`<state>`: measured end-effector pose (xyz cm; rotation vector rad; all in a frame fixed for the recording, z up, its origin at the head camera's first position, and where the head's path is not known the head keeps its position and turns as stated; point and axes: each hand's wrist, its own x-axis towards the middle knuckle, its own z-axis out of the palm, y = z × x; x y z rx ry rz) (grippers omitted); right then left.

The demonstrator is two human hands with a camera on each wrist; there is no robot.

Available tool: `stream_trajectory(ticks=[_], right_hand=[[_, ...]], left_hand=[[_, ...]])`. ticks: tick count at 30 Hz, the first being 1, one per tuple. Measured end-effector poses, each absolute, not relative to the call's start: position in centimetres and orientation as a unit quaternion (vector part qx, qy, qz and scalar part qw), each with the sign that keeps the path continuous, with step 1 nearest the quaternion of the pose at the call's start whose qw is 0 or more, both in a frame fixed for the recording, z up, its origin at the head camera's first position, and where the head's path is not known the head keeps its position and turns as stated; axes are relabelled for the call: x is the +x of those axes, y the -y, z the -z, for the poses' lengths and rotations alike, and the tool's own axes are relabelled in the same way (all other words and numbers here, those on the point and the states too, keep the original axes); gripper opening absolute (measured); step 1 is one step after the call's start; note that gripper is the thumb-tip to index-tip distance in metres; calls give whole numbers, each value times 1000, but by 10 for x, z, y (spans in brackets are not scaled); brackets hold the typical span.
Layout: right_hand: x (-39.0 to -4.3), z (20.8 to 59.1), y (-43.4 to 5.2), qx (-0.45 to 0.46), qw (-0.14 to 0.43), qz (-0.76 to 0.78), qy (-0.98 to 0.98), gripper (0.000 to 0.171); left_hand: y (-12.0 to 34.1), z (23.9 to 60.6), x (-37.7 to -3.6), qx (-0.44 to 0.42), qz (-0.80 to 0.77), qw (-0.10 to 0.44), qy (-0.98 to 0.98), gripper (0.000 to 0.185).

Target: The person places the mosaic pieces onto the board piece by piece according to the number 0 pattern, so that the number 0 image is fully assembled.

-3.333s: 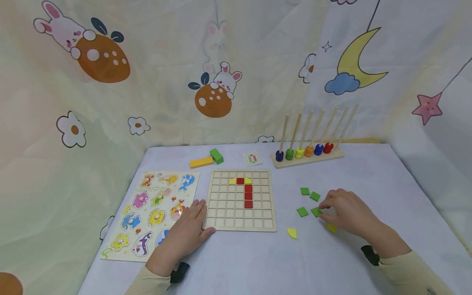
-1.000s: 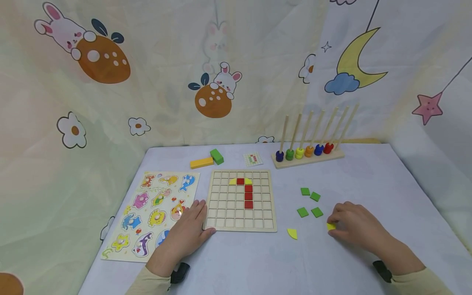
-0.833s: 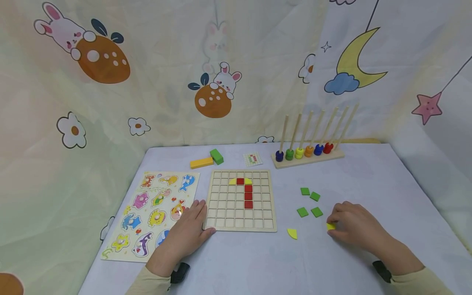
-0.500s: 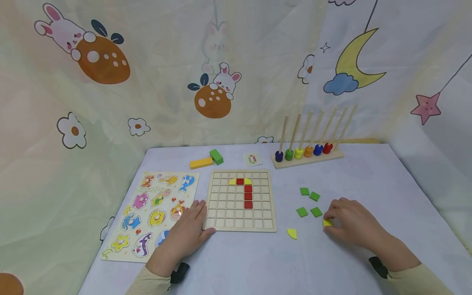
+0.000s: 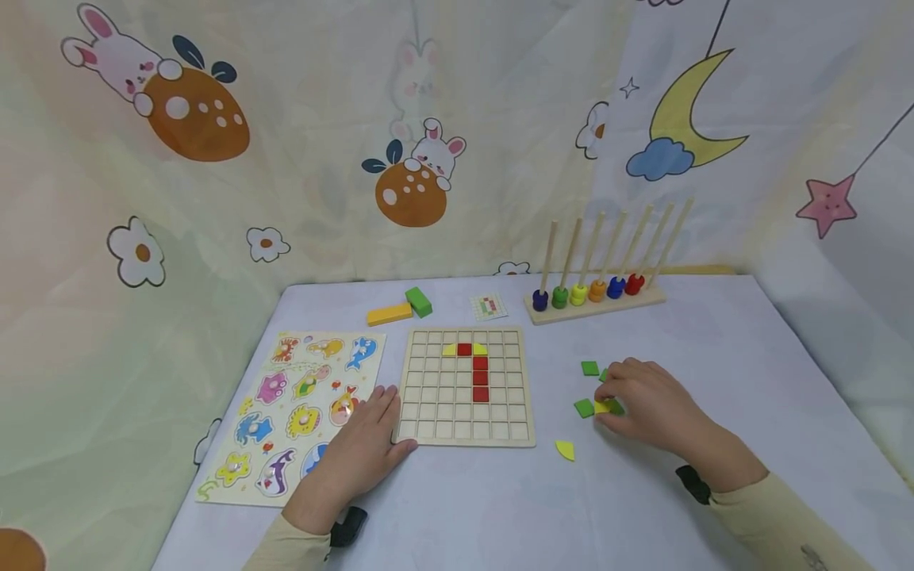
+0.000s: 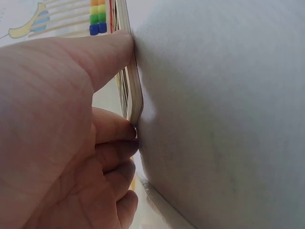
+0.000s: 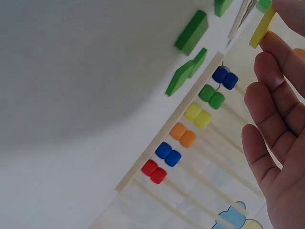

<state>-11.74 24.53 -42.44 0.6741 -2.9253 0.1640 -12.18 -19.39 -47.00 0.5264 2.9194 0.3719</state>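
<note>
A: The yellow tile [image 5: 602, 407] is pinched by the right hand [image 5: 646, 404] at 4 o'clock of the grid board [image 5: 466, 386] — a level carry and a square drop are advised.

B: Left wrist view: the board edge [image 6: 134, 90] is braced by the left hand [image 6: 71, 138], fingers straight.

A: Right wrist view: the tile [image 7: 261, 27] is gripped at the fingertips [image 7: 272, 42], above the bead rack [image 7: 183, 138] — no writing can be read.

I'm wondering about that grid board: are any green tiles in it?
No. The board holds only red and yellow tiles; the green tiles lie on the table to its right.
</note>
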Motion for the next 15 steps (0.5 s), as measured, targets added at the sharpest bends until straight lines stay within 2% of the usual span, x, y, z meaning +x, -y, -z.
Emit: stream_trajectory(ticks=[15], right_hand=[[-143,417,-204,219,52,-81,971,20]], left_hand=[[194,472,-122,176,-117,75,-975,85]])
